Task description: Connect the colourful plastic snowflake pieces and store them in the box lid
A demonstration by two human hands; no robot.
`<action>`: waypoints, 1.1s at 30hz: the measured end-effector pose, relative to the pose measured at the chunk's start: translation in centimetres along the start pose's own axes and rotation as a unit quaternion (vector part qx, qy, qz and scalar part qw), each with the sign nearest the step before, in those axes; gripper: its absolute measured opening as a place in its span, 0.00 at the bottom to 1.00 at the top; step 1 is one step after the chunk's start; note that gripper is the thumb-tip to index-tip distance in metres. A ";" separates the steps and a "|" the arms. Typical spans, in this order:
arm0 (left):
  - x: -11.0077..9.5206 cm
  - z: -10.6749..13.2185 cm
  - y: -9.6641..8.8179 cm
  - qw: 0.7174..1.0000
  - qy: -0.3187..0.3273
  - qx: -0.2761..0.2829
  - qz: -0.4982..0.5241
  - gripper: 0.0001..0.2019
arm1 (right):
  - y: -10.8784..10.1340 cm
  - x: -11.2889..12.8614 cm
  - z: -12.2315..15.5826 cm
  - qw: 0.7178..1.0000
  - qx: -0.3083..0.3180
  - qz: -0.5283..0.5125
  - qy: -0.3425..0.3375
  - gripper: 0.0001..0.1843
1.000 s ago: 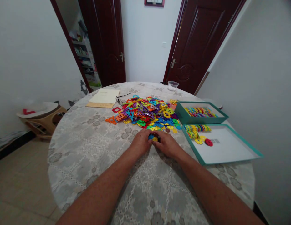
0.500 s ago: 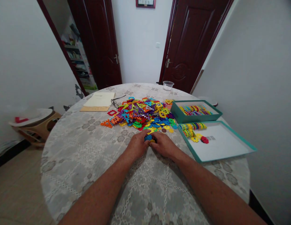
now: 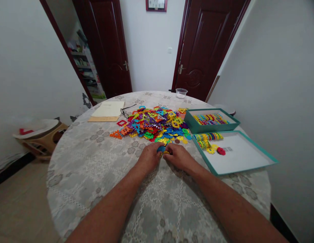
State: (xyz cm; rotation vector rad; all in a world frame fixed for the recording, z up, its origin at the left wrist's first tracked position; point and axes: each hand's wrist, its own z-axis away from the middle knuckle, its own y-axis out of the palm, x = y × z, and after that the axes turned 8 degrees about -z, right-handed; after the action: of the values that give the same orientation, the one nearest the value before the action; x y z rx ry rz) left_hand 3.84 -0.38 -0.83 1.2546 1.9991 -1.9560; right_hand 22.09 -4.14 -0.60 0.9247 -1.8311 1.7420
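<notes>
Both forearms come in from the near edge of the counter [image 3: 96, 162], which has a lace-pattern cloth. The left hand [image 3: 149, 157] and right hand [image 3: 179, 157] meet at centre, fingertips touching. Each grip is closed to a pinch on the blue-and-yellow pieces [image 3: 162, 149], held just above the cloth at the near edge of the pile. Step in hand, judged: pressing two small flat pieces together. The next move probably calls for lining up their slots and a short squeeze, not force. The pieces look roundish with no clear long axis. The pair seems to sit left-right between the hands, blue toward the left, but they are too small to tell the facing. Just beyond is the loose pile of coloured pieces [image 3: 154, 125]. To the right is an open teal lid [image 3: 204, 155] with stacked rows and a red piece [image 3: 221, 151] inside. Behind it is a teal box [image 3: 194, 125] with more rows. Further left are glasses [image 3: 125, 111] beside a paper folder [image 3: 108, 109]. A clear cup [image 3: 181, 92] sits at the far edge, with dark doors behind.
</notes>
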 end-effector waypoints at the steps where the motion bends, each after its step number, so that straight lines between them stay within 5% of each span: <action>1: 0.0 0.0 0.0 1.000 -0.003 0.000 -0.001 0.22 | 0.0 0.0 0.1 1.000 0.003 0.002 -0.005 0.03; 9: 0.3 -0.1 0.0 1.000 -0.008 -0.004 0.012 0.21 | -0.2 0.2 0.6 0.997 0.034 0.008 -0.071 0.11; 14: 0.3 0.0 0.1 1.000 -0.005 -0.004 0.022 0.21 | -0.3 -0.2 0.3 0.998 0.007 -0.029 -0.047 0.09; 17: 0.3 0.0 -0.1 0.999 -0.018 -0.014 0.049 0.20 | 0.2 -0.4 -0.1 0.989 0.000 -0.145 0.028 0.05; 19: 0.2 -0.2 -0.4 0.995 -0.040 -0.026 0.086 0.19 | 0.6 -0.4 -0.4 0.954 -0.005 -0.285 0.098 0.06; 22: 0.2 -0.5 -0.5 0.978 -0.097 -0.039 0.181 0.17 | 0.9 -0.4 -0.8 0.856 -0.020 -0.490 0.161 0.14; 24: 0.3 -0.7 -0.4 0.949 -0.142 -0.045 0.278 0.18 | 0.8 -0.2 -0.9 0.801 -0.030 -0.570 0.183 0.17; 26: 0.1 -0.8 -0.3 0.903 -0.182 -0.050 0.385 0.19 | 0.7 0.0 -0.9 0.775 -0.045 -0.600 0.192 0.19; 29: -0.3 -0.6 -0.2 0.842 -0.219 -0.044 0.492 0.18 | 0.5 0.3 -0.9 0.787 -0.070 -0.591 0.160 0.19; 33: -1.4 -0.3 -0.5 0.786 -0.245 0.003 0.568 0.14 | 0.5 1.0 -0.5 0.886 -0.104 -0.444 0.081 0.15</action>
State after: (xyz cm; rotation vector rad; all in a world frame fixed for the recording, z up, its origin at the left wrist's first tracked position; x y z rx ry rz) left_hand 4.61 -0.72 0.40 1.2666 0.6357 -1.3769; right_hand 21.04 -3.80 -0.19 1.2149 -1.1437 0.9838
